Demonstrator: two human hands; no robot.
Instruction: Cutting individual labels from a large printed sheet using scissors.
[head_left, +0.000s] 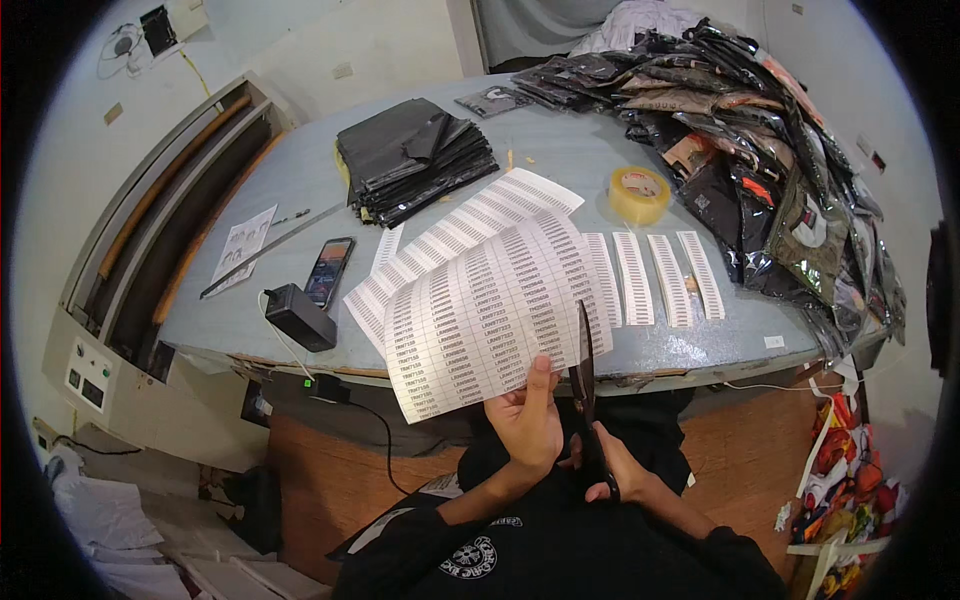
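Note:
My left hand (529, 424) pinches the lower edge of a printed paper sheet (480, 322), thumb on top. Columns of small codes cover this sheet, which curves up over the table edge. In my right hand (619, 465) is a pair of dark-handled scissors (585, 390), its blades at the sheet's right-hand column. Behind the held sheet, a second printed sheet (472, 217) shows at an angle; whether it is also held I cannot tell. Several cut label strips (634, 279) lie side by side on the table to the right.
On the blue-grey table (300, 176) are a stack of black plastic bags (412, 157), a tape roll (639, 195), a smartphone (330, 271), a black power adapter (300, 316) and a metal ruler (274, 251). Bagged garments (750, 150) are heaped at right. A roller machine (172, 202) stands left.

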